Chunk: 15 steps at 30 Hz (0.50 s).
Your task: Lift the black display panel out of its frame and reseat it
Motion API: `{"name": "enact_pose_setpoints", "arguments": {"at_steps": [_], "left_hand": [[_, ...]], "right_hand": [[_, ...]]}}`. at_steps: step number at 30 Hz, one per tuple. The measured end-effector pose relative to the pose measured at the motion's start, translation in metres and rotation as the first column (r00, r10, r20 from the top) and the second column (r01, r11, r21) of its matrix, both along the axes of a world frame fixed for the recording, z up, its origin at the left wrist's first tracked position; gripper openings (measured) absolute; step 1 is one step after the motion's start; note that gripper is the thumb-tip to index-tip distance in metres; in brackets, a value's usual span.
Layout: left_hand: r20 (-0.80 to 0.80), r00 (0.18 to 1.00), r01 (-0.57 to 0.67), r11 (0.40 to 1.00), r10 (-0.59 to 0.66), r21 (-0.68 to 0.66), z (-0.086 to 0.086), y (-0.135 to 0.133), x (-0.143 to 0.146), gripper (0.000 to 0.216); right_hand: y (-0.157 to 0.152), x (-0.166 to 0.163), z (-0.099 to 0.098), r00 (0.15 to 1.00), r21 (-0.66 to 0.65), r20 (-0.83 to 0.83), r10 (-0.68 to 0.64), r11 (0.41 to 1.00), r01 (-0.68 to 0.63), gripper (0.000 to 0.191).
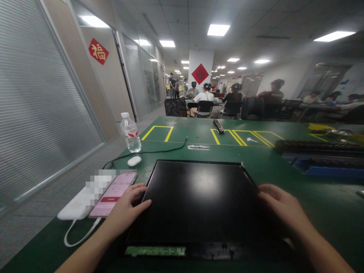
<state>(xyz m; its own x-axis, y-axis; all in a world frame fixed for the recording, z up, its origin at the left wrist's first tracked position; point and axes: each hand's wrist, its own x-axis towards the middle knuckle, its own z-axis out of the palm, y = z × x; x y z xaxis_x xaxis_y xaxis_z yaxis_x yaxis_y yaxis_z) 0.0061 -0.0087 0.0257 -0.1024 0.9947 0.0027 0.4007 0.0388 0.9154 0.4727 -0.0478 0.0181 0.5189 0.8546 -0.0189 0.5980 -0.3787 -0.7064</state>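
A black LCD screen panel lies face up on the green table in front of me. A narrow green circuit board runs along its near edge, towards the left. My left hand grips the panel's left edge, thumb on top and fingertips at the side. On the opposite edge, my right hand is closed with its fingertips against the frame; its thumb and lower fingers are partly hidden.
Left of the panel are a phone, a white power bank, a white earbud case, a water bottle and a black cable. A dark strip lies far ahead; blue trays stand right.
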Motion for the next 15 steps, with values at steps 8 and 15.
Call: {"name": "enact_pose_setpoints", "arguments": {"at_steps": [8,15], "left_hand": [[-0.306,0.947,0.125,0.990,-0.098,0.068,-0.025,0.011,-0.012,0.058],[-0.495,0.862,0.186,0.978,-0.114,0.099,-0.030,0.011,-0.012,0.057]], "right_hand": [[0.001,-0.001,0.003,1.000,0.007,0.027,-0.004,1.000,0.004,0.048],[0.000,-0.001,0.003,1.000,-0.023,0.014,-0.009,1.000,0.010,0.050]]}}
